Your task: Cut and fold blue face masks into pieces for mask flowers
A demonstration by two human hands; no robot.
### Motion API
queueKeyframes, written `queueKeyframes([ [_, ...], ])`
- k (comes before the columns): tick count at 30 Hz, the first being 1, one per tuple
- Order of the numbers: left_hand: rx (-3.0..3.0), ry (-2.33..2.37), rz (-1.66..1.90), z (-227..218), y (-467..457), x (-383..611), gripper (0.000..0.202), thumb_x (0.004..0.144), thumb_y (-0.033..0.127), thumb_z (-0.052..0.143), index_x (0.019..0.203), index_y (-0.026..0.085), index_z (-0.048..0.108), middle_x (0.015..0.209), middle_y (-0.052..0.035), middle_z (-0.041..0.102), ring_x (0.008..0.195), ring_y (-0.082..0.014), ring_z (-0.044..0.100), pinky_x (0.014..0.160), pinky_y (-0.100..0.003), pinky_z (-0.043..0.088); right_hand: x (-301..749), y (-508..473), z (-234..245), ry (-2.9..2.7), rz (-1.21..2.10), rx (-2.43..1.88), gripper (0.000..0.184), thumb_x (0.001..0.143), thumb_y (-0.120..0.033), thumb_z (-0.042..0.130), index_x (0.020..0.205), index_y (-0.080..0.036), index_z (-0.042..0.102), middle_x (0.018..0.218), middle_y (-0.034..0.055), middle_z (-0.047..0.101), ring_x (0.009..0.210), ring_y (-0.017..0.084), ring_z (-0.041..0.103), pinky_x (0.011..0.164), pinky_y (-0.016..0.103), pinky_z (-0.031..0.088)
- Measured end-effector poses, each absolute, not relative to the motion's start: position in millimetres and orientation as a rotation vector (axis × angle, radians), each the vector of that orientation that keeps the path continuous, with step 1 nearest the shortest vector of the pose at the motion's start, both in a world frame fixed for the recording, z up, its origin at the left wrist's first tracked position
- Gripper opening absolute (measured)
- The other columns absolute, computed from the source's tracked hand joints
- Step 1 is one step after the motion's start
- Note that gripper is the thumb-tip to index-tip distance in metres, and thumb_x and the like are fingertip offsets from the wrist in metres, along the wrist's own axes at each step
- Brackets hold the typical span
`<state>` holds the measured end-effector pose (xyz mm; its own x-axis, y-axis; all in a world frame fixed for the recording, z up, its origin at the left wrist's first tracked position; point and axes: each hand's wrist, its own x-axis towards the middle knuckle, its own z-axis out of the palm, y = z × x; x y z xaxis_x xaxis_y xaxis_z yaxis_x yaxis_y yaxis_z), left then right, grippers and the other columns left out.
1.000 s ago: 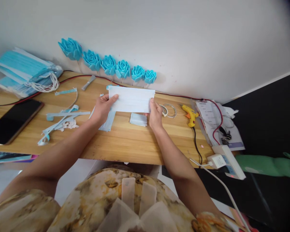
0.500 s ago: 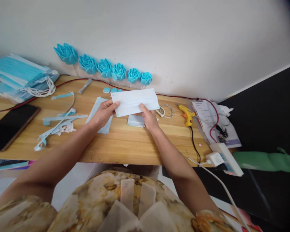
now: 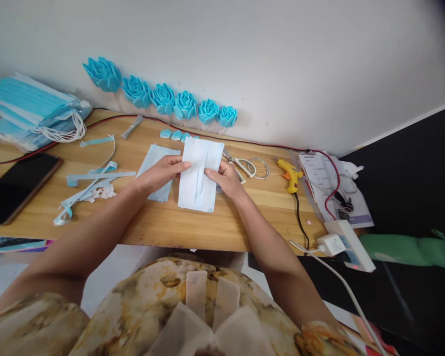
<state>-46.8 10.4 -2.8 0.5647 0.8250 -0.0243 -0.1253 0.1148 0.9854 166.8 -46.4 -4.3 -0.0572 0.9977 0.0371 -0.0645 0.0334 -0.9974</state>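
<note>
A white mask sheet (image 3: 198,175) hangs upright above the wooden table (image 3: 178,225), its long side running away from me. My left hand (image 3: 162,172) pinches its left edge with thumb and fingers. My right hand (image 3: 226,179) grips its right edge. A pale blue mask piece (image 3: 152,163) lies flat under my left hand. Small blue petal pieces (image 3: 175,134) sit just behind the sheet.
Blue flowers (image 3: 163,96) line the wall. A stack of masks (image 3: 33,111), a phone (image 3: 17,185) and cut strips (image 3: 92,180) lie left. Scissors (image 3: 241,164), a yellow glue gun (image 3: 289,174), papers (image 3: 326,183) and a power strip (image 3: 346,242) lie right.
The white sheet has been turned from lying crosswise to standing lengthwise between my hands. My right hand slid from its right end to its side edge. The scissors came into view.
</note>
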Motion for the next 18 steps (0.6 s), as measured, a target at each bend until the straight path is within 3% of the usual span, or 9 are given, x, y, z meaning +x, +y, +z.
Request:
queueKeyframes([
  [5,1.35,0.767,0.672,-4,2,-42,0.043,0.063,0.048,0.094,0.091,0.018,0.081,0.093,-0.0098,0.08,0.081,-0.0264,0.073,0.071,-0.036,0.059,162,-49,0,-1.369,1.225,-1.126,0.041,0.071,-0.056,0.084,0.088,-0.021,0.073,0.082,-0.0001,0.07,0.073,0.015,0.06,0.067,0.028,0.049],
  [12,1.235,0.81,0.726,-3,4,-42,0.038,0.06,0.041,0.095,0.085,0.018,0.078,0.086,-0.0083,0.078,0.07,-0.0229,0.069,0.064,-0.035,0.058,173,-42,-10,-1.396,1.01,-1.171,0.045,0.089,-0.063,0.064,0.079,-0.02,0.068,0.066,-0.0043,0.048,0.062,0.01,0.041,0.059,0.025,0.033],
  [14,1.204,0.808,0.742,-3,5,-42,0.038,0.059,0.041,0.095,0.082,0.017,0.077,0.083,-0.0069,0.077,0.068,-0.0213,0.067,0.062,-0.033,0.056,177,-40,-11,-1.365,0.988,-1.182,0.043,0.089,-0.063,0.065,0.084,-0.021,0.071,0.067,-0.004,0.052,0.062,0.011,0.043,0.059,0.024,0.034],
  [18,1.176,0.772,0.796,-4,8,-41,0.04,0.057,0.041,0.095,0.082,0.017,0.075,0.077,-0.0038,0.073,0.063,-0.0179,0.063,0.058,-0.029,0.05,179,-39,-11,-1.251,1.024,-1.182,0.047,0.085,-0.063,0.069,0.114,-0.026,0.076,0.085,-0.0012,0.069,0.069,0.013,0.054,0.063,0.025,0.044],
])
